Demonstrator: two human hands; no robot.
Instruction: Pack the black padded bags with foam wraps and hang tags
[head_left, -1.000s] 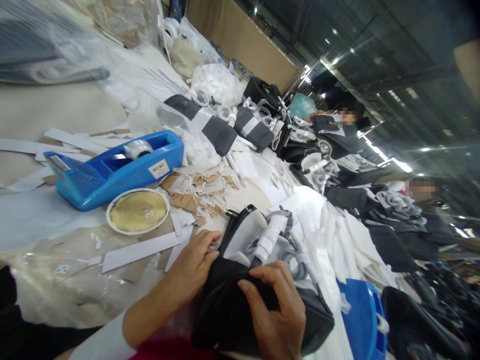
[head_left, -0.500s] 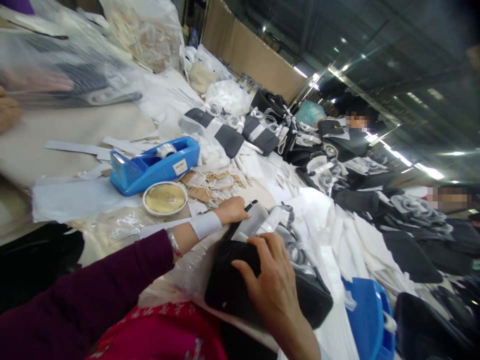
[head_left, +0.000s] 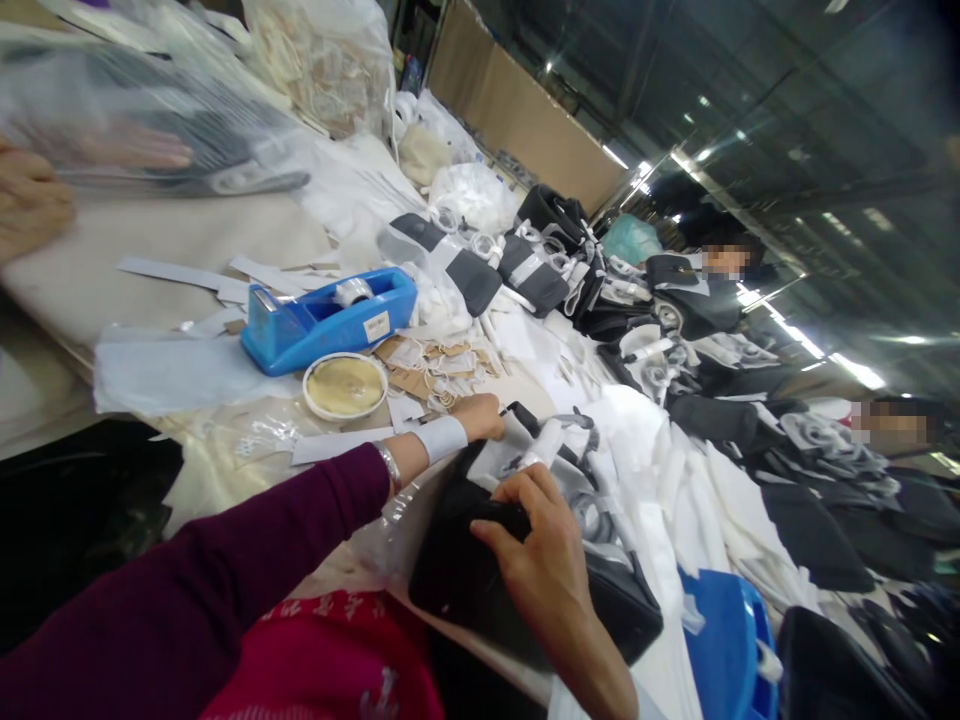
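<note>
A black bag [head_left: 480,590] lies on the table edge close to my body, with grey wrapping and coiled straps in white wrap [head_left: 589,515] on its top. My left hand [head_left: 481,418], under a purple sleeve with a white band at the wrist, is closed at the bag's far left corner; its fingertips are partly hidden. Over the near top edge, my right hand [head_left: 541,545] pinches the black material between thumb and fingers. Left of the bag are a round tub of yellowish paste [head_left: 344,386] and a pile of brown tags with white strings [head_left: 431,365].
A blue tape dispenser [head_left: 322,325] stands behind the tub, another blue dispenser [head_left: 724,640] at lower right. Wrapped black bags [head_left: 536,275] crowd the table beyond. At far left, another person's hand [head_left: 30,200] is beside a plastic-wrapped item [head_left: 247,165]. White sheets [head_left: 637,440] lie right of the bag.
My right thumb and fingers have closed on the bag's near top edge, which now bulges up between them. My left hand stays at the corner. The view has shifted slightly.
</note>
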